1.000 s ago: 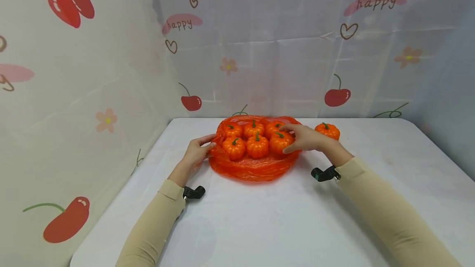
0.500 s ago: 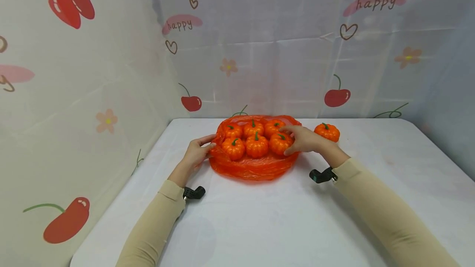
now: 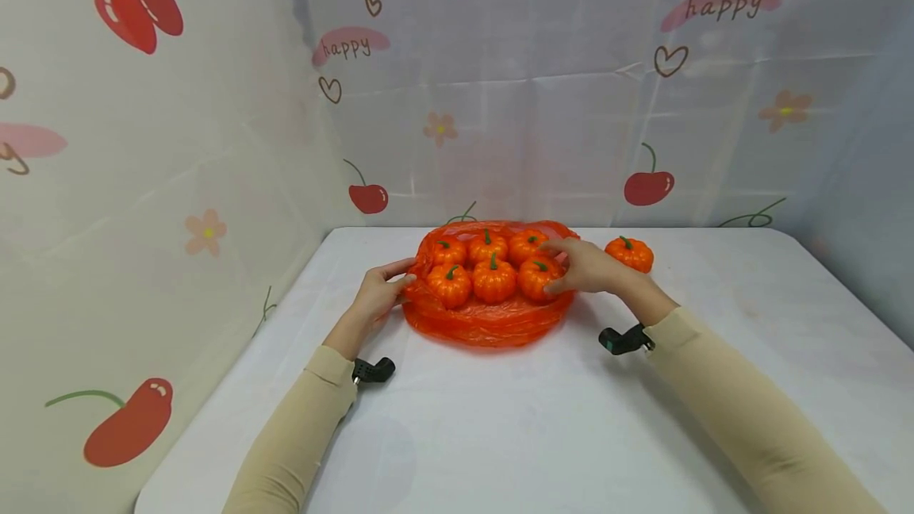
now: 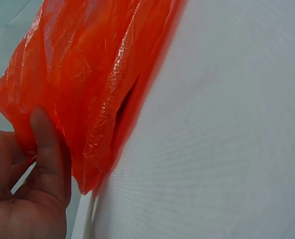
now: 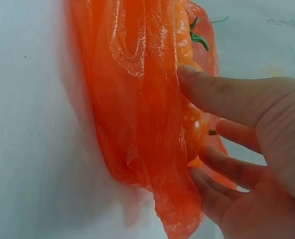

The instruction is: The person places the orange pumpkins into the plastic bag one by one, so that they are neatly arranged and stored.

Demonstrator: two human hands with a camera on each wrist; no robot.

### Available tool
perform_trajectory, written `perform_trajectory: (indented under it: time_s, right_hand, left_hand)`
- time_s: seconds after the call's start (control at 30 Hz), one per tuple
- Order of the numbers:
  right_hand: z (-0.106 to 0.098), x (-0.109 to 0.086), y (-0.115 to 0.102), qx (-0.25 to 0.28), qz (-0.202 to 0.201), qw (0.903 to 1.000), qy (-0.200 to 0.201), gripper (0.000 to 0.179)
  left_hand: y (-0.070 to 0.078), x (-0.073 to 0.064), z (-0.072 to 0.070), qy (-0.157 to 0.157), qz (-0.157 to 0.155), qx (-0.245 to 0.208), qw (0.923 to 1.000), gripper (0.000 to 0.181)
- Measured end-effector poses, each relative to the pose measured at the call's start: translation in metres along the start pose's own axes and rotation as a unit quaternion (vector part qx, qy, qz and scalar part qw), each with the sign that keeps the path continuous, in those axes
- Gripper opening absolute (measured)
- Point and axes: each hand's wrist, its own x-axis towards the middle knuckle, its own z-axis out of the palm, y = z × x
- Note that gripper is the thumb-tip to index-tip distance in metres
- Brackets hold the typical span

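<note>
An orange-red plastic bag (image 3: 485,330) lies with its mouth spread, and several small orange pumpkins (image 3: 493,282) with green stems sit in it in two rows. My left hand (image 3: 377,292) pinches the bag's left edge; in the left wrist view the thumb (image 4: 47,144) presses the crinkled film. At the bag's right side my right hand (image 3: 587,266) holds the front right pumpkin (image 3: 535,282), thumb in front and fingers behind. In the right wrist view the thumb tip rests at that pumpkin (image 5: 192,122) beside the bag's rim, and some fingertips are hidden behind it.
One more pumpkin (image 3: 630,255) stands on the white table (image 3: 500,435), right of the bag and just behind my right wrist. A cherry-patterned curtain (image 3: 528,101) hangs behind the table's far edge and along the left. Black wrist cameras (image 3: 374,371) sit below both hands.
The front right pumpkin sits slightly lower in the bag, its stem tilted a little differently. My right hand has shifted only slightly, and my left hand keeps its place.
</note>
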Motion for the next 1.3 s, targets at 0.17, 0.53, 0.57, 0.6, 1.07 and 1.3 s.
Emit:
perform_trajectory:
  time_s: [0.17,0.53,0.57,0.6,1.07,1.3]
  right_hand:
    - [-0.005,-0.005,0.004,0.016,0.002,0.9993,0.033,0.074]
    - [-0.018,-0.023,0.019,0.056,0.017,0.9945,0.087,0.069]
    - [-0.019,-0.025,0.021,0.055,0.023,0.9939,0.093,0.069]
    - [-0.02,-0.026,0.023,0.053,0.028,0.9933,0.099,0.069]
    - [-0.029,-0.034,0.054,0.056,0.087,0.976,0.192,0.087]
    - [-0.028,-0.033,0.075,0.094,0.121,0.9681,0.199,0.094]
  left_hand:
    - [0.0,-0.001,0.0,0.004,-0.001,-0.001,1.0,0.04]
    - [-0.001,-0.002,-0.002,0.008,0.0,-0.001,1.0,0.04]
    - [-0.001,-0.002,-0.002,0.007,0.0,0.0,1.0,0.041]
    - [-0.001,-0.002,-0.002,0.006,0.002,0.001,1.0,0.041]
    - [0.0,0.0,-0.001,0.001,0.005,0.003,1.0,0.041]
    - [0.0,0.001,0.0,0.001,0.007,0.0,1.0,0.041]
